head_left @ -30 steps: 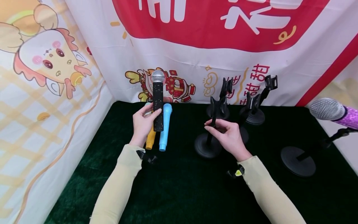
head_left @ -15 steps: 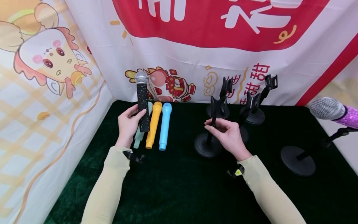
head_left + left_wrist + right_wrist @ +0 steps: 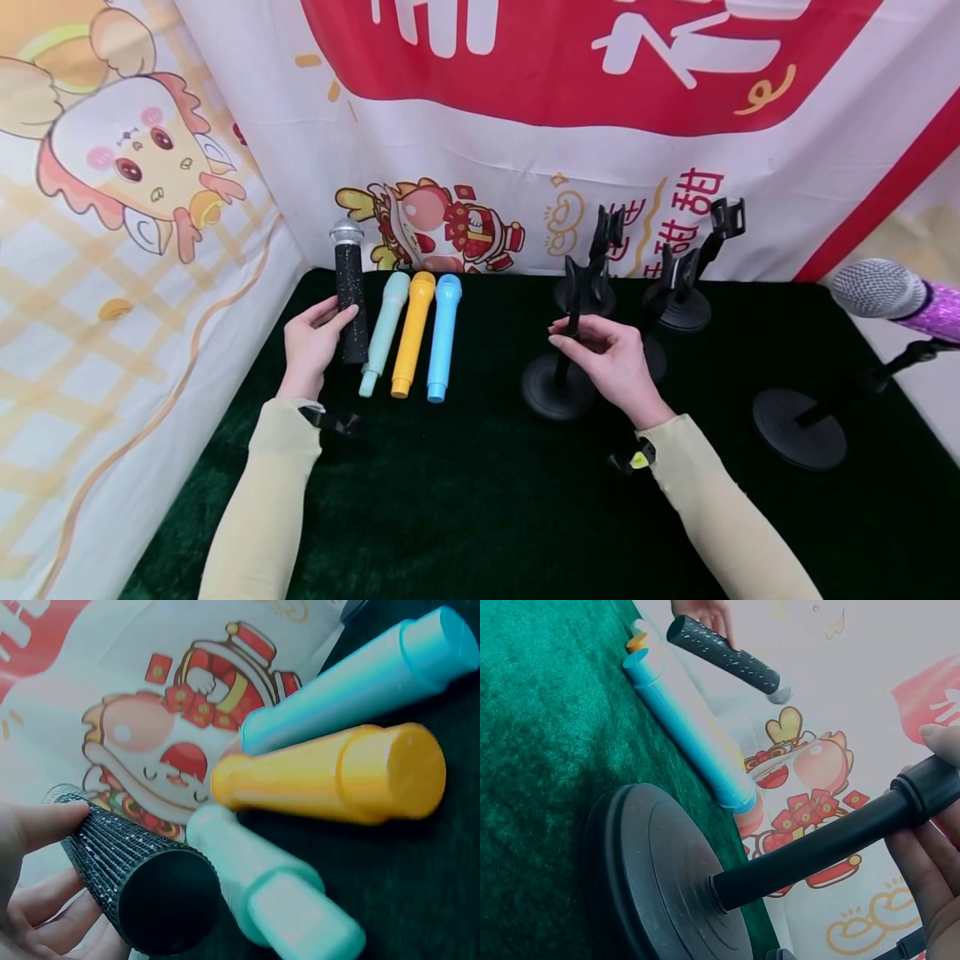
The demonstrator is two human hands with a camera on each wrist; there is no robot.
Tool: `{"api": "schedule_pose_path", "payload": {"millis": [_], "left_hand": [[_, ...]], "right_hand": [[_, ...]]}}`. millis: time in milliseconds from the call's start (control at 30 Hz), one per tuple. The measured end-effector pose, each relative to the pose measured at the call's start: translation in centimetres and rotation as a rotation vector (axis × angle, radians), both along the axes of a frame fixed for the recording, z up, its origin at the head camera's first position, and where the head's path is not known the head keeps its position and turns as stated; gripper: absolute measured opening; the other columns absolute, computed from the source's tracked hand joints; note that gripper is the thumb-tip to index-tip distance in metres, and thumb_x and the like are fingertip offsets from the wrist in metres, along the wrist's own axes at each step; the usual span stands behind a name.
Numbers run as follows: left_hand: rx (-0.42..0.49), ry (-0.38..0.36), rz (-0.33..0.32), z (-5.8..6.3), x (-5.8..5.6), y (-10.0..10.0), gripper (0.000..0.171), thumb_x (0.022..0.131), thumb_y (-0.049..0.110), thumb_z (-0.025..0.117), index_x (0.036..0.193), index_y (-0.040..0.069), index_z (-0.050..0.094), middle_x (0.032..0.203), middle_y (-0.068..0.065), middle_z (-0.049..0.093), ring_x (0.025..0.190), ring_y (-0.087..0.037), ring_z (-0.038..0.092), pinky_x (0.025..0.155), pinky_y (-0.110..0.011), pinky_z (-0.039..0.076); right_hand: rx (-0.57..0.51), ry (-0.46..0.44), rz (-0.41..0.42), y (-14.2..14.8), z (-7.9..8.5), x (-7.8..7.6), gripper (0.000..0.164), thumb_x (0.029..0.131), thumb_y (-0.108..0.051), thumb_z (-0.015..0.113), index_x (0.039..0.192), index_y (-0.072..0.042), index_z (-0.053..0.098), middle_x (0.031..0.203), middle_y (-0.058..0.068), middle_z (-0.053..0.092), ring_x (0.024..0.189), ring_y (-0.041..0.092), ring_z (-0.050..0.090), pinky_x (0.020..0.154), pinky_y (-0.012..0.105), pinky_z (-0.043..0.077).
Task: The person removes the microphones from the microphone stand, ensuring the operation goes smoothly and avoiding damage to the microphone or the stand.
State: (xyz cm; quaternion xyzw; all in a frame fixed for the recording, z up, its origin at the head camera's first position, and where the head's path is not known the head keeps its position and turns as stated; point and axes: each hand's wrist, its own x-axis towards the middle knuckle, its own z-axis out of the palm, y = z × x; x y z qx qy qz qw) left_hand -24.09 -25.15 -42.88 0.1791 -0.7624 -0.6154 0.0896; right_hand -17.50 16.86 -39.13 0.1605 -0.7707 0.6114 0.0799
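A black speckled microphone [image 3: 350, 292] with a silver mesh head is gripped between the thumb and fingers of my left hand [image 3: 311, 346], head up. In the left wrist view its dark round bottom end faces the camera. Just right of it lie a mint microphone [image 3: 386, 325], a yellow microphone [image 3: 413, 333] and a blue microphone [image 3: 446, 333], side by side. My right hand [image 3: 611, 362] pinches the pole of a black microphone stand [image 3: 557, 390], its round base on the green cloth. The right wrist view shows the fingers around the pole's collar [image 3: 911, 799].
Several other black stands [image 3: 686, 310] with clip tops are grouped behind and right of my right hand. At the far right a purple glittery microphone [image 3: 933, 312] sits in a stand [image 3: 801, 429]. A printed white and red cloth backdrop [image 3: 480, 150] rises behind the table.
My left hand has moved left and slightly down with the black microphone, from over the yellow and blue ones to left of the mint one, now fully uncovered. The right hand has stayed put.
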Motion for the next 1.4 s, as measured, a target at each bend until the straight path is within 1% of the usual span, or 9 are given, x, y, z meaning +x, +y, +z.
{"api": "schedule_pose_path", "payload": {"millis": [133, 267, 433, 600, 800, 900, 1067, 1267, 1400], "left_hand": [[0.022, -0.054, -0.026, -0.7, 0.0, -0.9, 0.063, 0.092, 0.042, 0.077, 0.144, 0.011, 0.060, 0.138, -0.010, 0.062, 0.119, -0.015, 0.060, 0.102, -0.034, 0.046], [0.001, -0.092, -0.047, -1.2, 0.2, -1.5, 0.062, 0.093, 0.042, 0.075, 0.145, 0.011, 0.059, 0.138, -0.012, 0.062, 0.116, -0.014, 0.061, 0.101, -0.034, 0.046], [-0.072, -0.120, -0.064, -1.6, 0.5, -1.9, 0.060, 0.095, 0.041, 0.073, 0.143, 0.008, 0.060, 0.136, -0.015, 0.062, 0.121, -0.020, 0.060, 0.105, -0.035, 0.044], [-0.154, -0.145, -0.080, -2.1, 0.6, -2.2, 0.059, 0.095, 0.042, 0.072, 0.141, 0.007, 0.062, 0.141, -0.015, 0.059, 0.128, -0.025, 0.053, 0.109, -0.039, 0.040], [-0.187, -0.169, -0.099, -2.9, 0.7, -2.5, 0.055, 0.095, 0.041, 0.072, 0.138, 0.007, 0.065, 0.141, -0.013, 0.059, 0.126, -0.025, 0.053, 0.104, -0.036, 0.043], [-0.192, -0.170, -0.097, -3.0, 0.7, -2.5, 0.055, 0.094, 0.042, 0.073, 0.137, 0.008, 0.066, 0.141, -0.012, 0.060, 0.126, -0.024, 0.053, 0.101, -0.035, 0.045], [-0.199, -0.185, -0.098, -2.9, 0.7, -2.2, 0.057, 0.092, 0.044, 0.075, 0.137, 0.009, 0.066, 0.141, -0.012, 0.060, 0.126, -0.024, 0.053, 0.102, -0.036, 0.044], [-0.199, -0.205, -0.088, -2.9, 0.7, -2.1, 0.058, 0.091, 0.043, 0.077, 0.137, 0.009, 0.066, 0.141, -0.013, 0.060, 0.126, -0.025, 0.052, 0.105, -0.040, 0.042], [-0.189, -0.209, -0.098, -2.9, 0.7, -2.1, 0.061, 0.091, 0.043, 0.077, 0.139, 0.009, 0.064, 0.138, -0.013, 0.061, 0.126, -0.026, 0.054, 0.107, -0.041, 0.042]], "right_hand": [[-0.005, -0.007, 0.004, 0.0, 0.0, 0.0, 0.022, 0.094, -0.015, 0.077, 0.112, -0.002, 0.075, 0.108, 0.005, 0.075, 0.100, 0.020, 0.071, 0.086, 0.029, 0.057], [-0.006, -0.017, 0.003, 0.0, 0.0, 0.1, 0.024, 0.094, -0.015, 0.077, 0.113, -0.001, 0.074, 0.108, 0.004, 0.075, 0.100, 0.020, 0.071, 0.086, 0.029, 0.057], [-0.009, -0.023, 0.002, -0.1, 0.1, 0.2, 0.025, 0.094, -0.015, 0.077, 0.113, 0.000, 0.074, 0.108, 0.004, 0.075, 0.100, 0.020, 0.071, 0.087, 0.029, 0.057], [-0.018, -0.027, 0.005, -0.2, 0.0, 0.2, 0.026, 0.094, -0.014, 0.077, 0.114, 0.002, 0.073, 0.108, 0.005, 0.075, 0.101, 0.020, 0.071, 0.087, 0.029, 0.057], [-0.017, -0.034, 0.008, -0.2, 0.0, 0.1, 0.025, 0.094, -0.015, 0.077, 0.113, 0.000, 0.074, 0.109, 0.006, 0.075, 0.101, 0.020, 0.071, 0.088, 0.029, 0.057], [-0.016, -0.028, 0.006, -0.2, 0.0, 0.1, 0.023, 0.094, -0.014, 0.077, 0.113, -0.001, 0.074, 0.108, 0.006, 0.075, 0.101, 0.020, 0.071, 0.087, 0.029, 0.057], [-0.019, -0.015, -0.005, -0.2, 0.0, 0.1, 0.021, 0.094, -0.014, 0.077, 0.111, -0.002, 0.075, 0.108, 0.006, 0.075, 0.100, 0.020, 0.072, 0.087, 0.030, 0.057], [-0.020, -0.024, 0.000, -0.2, 0.0, 0.1, 0.027, 0.094, -0.015, 0.077, 0.113, 0.003, 0.073, 0.109, 0.007, 0.075, 0.100, 0.020, 0.071, 0.088, 0.029, 0.057], [-0.016, -0.026, -0.004, -0.2, 0.1, 0.1, 0.027, 0.094, -0.015, 0.077, 0.113, 0.003, 0.073, 0.109, 0.008, 0.075, 0.100, 0.020, 0.071, 0.088, 0.029, 0.057]]}}
